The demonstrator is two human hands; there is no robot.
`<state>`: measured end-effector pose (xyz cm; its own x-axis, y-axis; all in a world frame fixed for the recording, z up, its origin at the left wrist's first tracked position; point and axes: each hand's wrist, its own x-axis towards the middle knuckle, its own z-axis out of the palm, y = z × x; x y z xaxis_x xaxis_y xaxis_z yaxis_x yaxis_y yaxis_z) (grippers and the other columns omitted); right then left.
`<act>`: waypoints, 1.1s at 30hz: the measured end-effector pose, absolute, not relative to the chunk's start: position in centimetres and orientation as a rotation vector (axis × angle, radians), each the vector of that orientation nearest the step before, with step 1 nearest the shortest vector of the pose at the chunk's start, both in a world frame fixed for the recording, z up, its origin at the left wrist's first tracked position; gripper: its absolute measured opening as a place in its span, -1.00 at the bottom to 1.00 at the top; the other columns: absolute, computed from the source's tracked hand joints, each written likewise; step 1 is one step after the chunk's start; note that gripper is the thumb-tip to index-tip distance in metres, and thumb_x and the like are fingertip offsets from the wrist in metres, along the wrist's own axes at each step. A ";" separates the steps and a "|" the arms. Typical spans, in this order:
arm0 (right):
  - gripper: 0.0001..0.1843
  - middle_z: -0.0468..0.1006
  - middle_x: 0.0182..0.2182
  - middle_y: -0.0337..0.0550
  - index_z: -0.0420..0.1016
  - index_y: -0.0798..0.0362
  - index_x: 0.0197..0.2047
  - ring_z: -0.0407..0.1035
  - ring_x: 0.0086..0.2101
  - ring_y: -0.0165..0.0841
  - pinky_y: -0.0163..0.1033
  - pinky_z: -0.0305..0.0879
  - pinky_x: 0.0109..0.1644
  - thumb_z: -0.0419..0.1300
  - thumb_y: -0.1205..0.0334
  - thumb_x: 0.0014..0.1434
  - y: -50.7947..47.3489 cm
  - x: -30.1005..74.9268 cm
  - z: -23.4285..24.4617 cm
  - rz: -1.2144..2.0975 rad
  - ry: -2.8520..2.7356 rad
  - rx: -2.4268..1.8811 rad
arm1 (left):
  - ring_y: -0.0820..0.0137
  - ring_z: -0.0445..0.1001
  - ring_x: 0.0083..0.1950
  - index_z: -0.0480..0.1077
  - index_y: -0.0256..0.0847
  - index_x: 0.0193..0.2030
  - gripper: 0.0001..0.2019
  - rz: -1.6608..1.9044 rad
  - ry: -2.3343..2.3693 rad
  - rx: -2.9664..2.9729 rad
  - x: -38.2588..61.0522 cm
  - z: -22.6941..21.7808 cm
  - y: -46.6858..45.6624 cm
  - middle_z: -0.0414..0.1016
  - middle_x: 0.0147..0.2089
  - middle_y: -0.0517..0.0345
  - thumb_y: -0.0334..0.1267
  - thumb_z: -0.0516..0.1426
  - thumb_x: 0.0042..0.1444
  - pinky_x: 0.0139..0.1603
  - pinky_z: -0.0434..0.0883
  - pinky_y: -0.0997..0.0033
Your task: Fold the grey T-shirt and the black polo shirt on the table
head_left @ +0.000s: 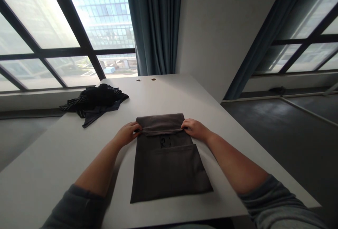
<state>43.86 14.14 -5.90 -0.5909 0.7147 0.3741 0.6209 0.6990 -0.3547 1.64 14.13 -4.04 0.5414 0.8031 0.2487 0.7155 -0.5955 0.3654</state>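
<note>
A dark grey garment (169, 165) lies flat on the white table (52, 158), folded into a long rectangle with its far end doubled over. My left hand (128, 133) pinches the left end of that fold. My right hand (194, 128) pinches the right end of the same fold. Both hands have fingers closed on the cloth and rest on the table surface. A small dark printed label shows just below the fold.
A heap of dark clothes (95, 102) with a striped band lies at the table's far left. Two small round holes (146, 80) mark the far edge. Windows and teal curtains (155, 25) stand behind; dark floor lies to the right.
</note>
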 end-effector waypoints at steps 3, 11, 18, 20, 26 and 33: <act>-0.69 0.62 -0.18 -0.12 0.62 0.01 -0.20 0.49 -0.12 -0.28 -0.19 0.41 0.06 0.16 0.51 0.09 14.0 44.1 -5.3 0.227 -2.389 -1.043 | 0.22 0.52 -0.04 0.51 -0.05 -0.09 -0.85 0.559 1.276 2.584 1.8 -3.8 13.9 0.57 -0.07 0.05 -0.21 0.14 0.27 0.03 0.47 0.22; -0.66 0.63 -0.21 -0.15 0.65 0.00 -0.25 0.49 -0.19 -0.31 -0.22 0.39 0.03 0.13 0.50 0.02 14.1 44.7 -4.9 0.319 -2.553 -1.001 | 0.23 0.53 -0.09 0.52 -0.03 -0.14 -0.84 0.352 1.121 2.648 2.2 -2.7 13.0 0.56 -0.11 0.08 -0.12 0.12 0.31 -0.02 0.44 0.26; -0.68 0.64 -0.11 -0.08 0.66 0.01 -0.15 0.50 -0.05 -0.21 -0.07 0.38 0.22 0.10 0.41 0.16 15.2 42.9 -4.3 0.141 -2.305 -1.099 | 0.12 0.54 0.07 0.53 -0.04 -0.07 -0.69 0.612 1.508 2.525 5.5 -2.3 13.7 0.59 -0.04 0.00 0.00 0.01 0.40 0.22 0.43 0.09; -0.65 0.60 0.03 -0.02 0.64 0.02 -0.03 0.46 0.09 -0.18 -0.05 0.36 0.30 0.09 0.37 0.21 16.2 41.9 -5.0 0.125 -2.144 -1.164 | 0.05 0.41 0.32 0.50 -0.09 0.11 -0.69 0.790 1.711 2.392 7.0 -3.4 15.0 0.51 0.21 -0.09 -0.06 0.09 0.35 0.41 0.30 0.02; -0.45 0.38 0.34 -0.04 0.45 0.00 0.32 0.22 0.37 -0.22 0.02 0.11 0.53 0.11 0.22 0.27 18.8 39.5 -8.8 0.545 -1.684 -1.369 | 0.02 0.12 0.57 0.28 -0.32 0.39 -0.40 0.740 1.920 1.845 8.6 -6.6 18.2 0.19 0.50 -0.32 -0.11 0.17 0.27 0.52 0.18 0.09; -0.49 0.52 0.12 0.01 0.54 0.01 0.13 0.54 -0.02 -0.23 -0.11 0.50 0.13 0.25 0.24 0.08 17.0 42.1 -8.4 0.573 -1.524 -1.575 | 0.03 0.45 0.33 0.21 -0.29 0.42 -0.31 0.643 1.978 1.878 5.1 -5.9 17.0 0.45 0.31 -0.29 -0.08 0.22 0.20 0.28 0.41 0.14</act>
